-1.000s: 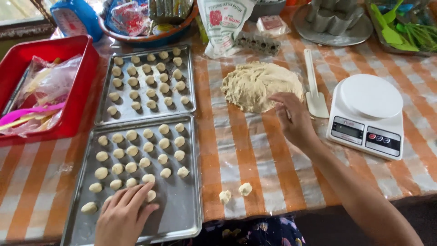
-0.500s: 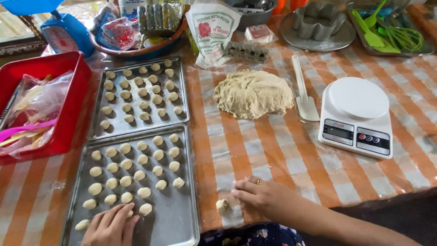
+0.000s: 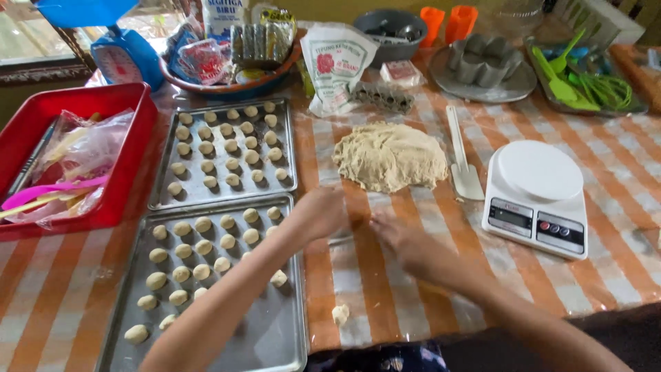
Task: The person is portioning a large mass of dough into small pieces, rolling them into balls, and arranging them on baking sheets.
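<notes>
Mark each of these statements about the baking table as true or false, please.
1. Both hands meet over the striped cloth, just below the dough mound. True: left hand, right hand.
2. The digital scale carries a bowl. False: its round plate is bare.
3. The nearer tray is filled completely. False: its right and near parts are bare metal.
4. A small dough piece lies on the cloth near the table edge. True.
5. The white spatula lies between dough mound and scale. True.
</notes>
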